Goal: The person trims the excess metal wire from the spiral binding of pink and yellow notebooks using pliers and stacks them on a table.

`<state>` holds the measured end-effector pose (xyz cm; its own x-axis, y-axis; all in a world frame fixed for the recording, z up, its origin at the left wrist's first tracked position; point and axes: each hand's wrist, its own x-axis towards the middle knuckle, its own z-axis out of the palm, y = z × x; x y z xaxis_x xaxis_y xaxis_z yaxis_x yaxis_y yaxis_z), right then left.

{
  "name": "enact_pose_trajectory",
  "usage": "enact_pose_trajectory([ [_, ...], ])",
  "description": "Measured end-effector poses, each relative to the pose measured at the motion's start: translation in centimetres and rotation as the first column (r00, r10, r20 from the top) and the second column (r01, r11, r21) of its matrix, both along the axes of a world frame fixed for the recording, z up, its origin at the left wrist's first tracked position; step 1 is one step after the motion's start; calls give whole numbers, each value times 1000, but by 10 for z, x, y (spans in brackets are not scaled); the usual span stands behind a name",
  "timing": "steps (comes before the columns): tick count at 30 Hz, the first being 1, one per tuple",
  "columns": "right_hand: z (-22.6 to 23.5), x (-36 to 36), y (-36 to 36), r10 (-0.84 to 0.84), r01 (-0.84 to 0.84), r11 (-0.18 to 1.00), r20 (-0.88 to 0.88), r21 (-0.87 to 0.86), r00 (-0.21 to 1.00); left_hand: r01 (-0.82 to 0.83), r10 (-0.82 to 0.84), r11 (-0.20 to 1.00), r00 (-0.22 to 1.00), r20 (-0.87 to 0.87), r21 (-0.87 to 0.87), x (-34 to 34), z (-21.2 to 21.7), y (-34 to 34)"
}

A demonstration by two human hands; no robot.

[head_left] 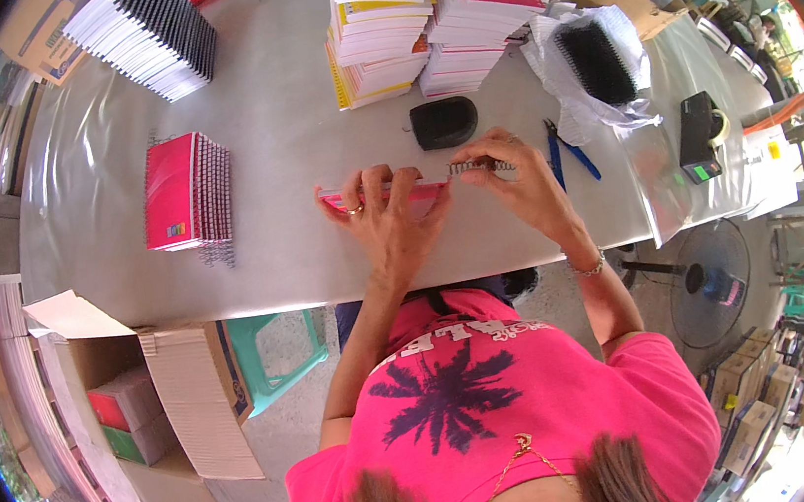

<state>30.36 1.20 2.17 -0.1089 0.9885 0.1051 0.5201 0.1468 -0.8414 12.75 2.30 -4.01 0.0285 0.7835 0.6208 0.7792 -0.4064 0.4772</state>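
My left hand (386,211) lies flat on a thin red-covered notebook (386,193) at the near middle of the grey table (290,135), fingers spread and pressing the cover down, with the fingertips lined up along its far edge. My right hand (513,179) is just to the right of it, thumb and fingers pinched together on a short length of silver wire spiral binding (480,167) that sits along that same far edge of the notebook. The two hands are near one another but not touching.

Just beyond my hands rests a black oval box (444,121). To the right of my right hand lie blue-handled pliers (564,149), and further right a clear plastic bag holding black spiral coils (596,62) and a black tape dispenser (701,136). On the left of the table a small pile of red spiral-bound notebooks (187,191) lies flat, well apart from my hands. Tall stacks of unbound white pages with red and yellow covers (425,20) stand at the far side, and another leaning stack of bound books with black spines (145,37) sits at the far left. Below the table's near edge, an open cardboard carton (190,394) stands on the floor beside a green plastic stool (280,354).
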Motion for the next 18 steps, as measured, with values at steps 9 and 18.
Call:
enact_pose_trajectory([
  [9,-11,-2,2,88,-92,993,55,68,995,-9,9,1000,1000,2,28,1,-5,3],
  [18,-2,-7,-4,72,-71,997,-40,11,997,44,-49,997,996,-80,-58,-8,1,3],
])
